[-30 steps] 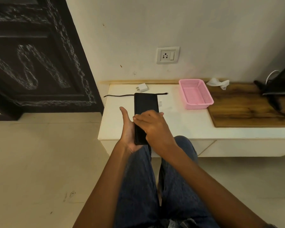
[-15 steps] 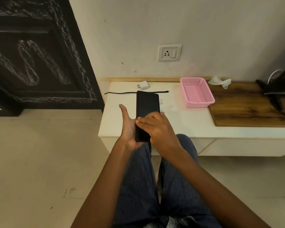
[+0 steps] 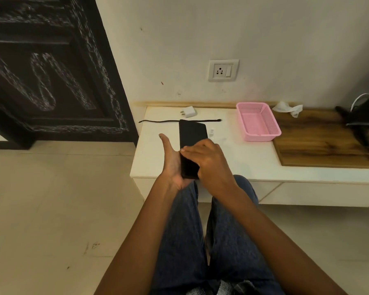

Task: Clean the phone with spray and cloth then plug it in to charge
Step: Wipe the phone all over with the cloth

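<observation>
A black phone point(image 3: 192, 135) lies lengthwise in my left hand point(image 3: 170, 165), thumb up beside it, over the table's front edge. My right hand point(image 3: 209, 162) lies across the phone's lower half with its fingers closed over it; I cannot see anything under them. A white charger adapter point(image 3: 189, 112) and a black cable point(image 3: 158, 121) lie on the white table point(image 3: 243, 158) just beyond the phone. The wall socket point(image 3: 223, 70) is above them. A crumpled white cloth point(image 3: 288, 107) rests at the back of a wooden board point(image 3: 320, 143). No spray bottle is in view.
A pink plastic basket point(image 3: 262, 137) stands right of the phone. A black object point(image 3: 362, 122) with a white wire sits at the far right. A dark carved door point(image 3: 41, 71) fills the left. My knees are against the low table's front.
My right hand has slid a little to the right across the phone's lower half. The phone stays in my left hand, held slightly farther over the table.
</observation>
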{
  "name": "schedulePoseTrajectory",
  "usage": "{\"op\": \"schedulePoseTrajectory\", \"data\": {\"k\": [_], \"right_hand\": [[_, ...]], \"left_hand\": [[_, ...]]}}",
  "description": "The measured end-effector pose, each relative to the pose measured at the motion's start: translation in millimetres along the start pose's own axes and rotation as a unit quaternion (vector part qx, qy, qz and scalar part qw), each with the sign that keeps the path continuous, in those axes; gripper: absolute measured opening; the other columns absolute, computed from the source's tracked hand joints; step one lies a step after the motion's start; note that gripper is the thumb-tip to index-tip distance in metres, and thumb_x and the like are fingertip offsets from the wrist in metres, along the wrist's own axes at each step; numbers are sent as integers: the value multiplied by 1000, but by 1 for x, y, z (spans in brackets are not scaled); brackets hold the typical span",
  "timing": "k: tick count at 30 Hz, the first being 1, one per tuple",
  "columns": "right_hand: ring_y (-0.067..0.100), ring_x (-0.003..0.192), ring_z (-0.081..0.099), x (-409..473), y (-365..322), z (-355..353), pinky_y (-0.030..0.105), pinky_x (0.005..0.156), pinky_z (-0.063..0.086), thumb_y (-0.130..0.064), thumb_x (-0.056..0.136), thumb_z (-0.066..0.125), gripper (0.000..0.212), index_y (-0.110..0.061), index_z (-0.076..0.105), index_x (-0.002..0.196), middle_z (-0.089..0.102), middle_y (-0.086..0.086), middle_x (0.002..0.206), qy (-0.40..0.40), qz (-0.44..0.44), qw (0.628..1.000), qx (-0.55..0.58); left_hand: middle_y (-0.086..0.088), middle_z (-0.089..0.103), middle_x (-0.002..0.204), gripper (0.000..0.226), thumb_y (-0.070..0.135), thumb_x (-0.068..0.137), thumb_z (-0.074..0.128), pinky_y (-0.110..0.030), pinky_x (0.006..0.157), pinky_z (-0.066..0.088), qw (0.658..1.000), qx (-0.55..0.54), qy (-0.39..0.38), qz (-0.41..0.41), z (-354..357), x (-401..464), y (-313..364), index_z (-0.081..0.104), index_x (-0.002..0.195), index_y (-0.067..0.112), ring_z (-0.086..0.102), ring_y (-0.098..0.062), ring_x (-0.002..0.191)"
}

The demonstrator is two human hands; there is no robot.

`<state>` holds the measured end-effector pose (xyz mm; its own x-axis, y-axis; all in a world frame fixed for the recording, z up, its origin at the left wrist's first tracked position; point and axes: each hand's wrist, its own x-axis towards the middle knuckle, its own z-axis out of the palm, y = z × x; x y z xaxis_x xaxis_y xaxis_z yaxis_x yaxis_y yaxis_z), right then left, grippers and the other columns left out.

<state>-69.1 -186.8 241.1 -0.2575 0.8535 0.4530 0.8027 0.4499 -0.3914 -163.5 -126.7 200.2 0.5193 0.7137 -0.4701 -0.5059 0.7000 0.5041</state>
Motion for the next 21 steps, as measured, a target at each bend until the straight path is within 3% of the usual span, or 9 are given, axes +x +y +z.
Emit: {"op": "schedulePoseTrajectory", "data": {"k": [4,7,11,15,18,21], "right_hand": [[34,86,62,-3,0,2,43,79,49,20,65,61,33,4,71,92,70,18,91,-2,-4,1000,7],[31,82,65,-18,-8,7,39,74,53,14,64,68,31,3,72,93,73,14,92,-16,-49,999,10],[37,90,61,0,2,2,49,83,48,23,63,63,36,2,72,91,69,18,92,-4,4,999,37],[32,87,65,-10,-8,5,36,79,49,10,66,64,28,4,71,92,71,16,91,-13,-51,998,15],[32,86,66,-19,-10,4,41,74,54,15,63,71,33,3,72,93,73,14,91,-22,-71,997,13],[39,90,64,-12,-6,7,52,81,50,24,56,69,37,7,71,89,71,20,91,-12,-60,997,42]], "left_hand": [[-16,58,132,120,97,61,21,-42,107,40,999,-28,-17,3,1,-6,7,57,129,4,56,-30,122],[-18,58,132,113,94,65,21,-41,101,46,998,-51,-15,29,-3,-8,8,58,126,6,58,-32,119],[-17,53,138,115,94,65,23,-40,106,42,998,-50,-2,30,3,-9,5,56,130,5,54,-29,124],[-18,65,119,107,90,70,24,-38,87,55,996,-74,-13,47,-1,-9,10,60,123,5,65,-31,105],[-20,59,126,101,87,75,24,-41,97,48,994,-91,12,56,-7,-9,9,55,129,7,61,-33,108],[-18,58,129,102,85,78,22,-38,106,42,995,-91,5,37,-5,-10,7,52,132,4,57,-31,116]]}}
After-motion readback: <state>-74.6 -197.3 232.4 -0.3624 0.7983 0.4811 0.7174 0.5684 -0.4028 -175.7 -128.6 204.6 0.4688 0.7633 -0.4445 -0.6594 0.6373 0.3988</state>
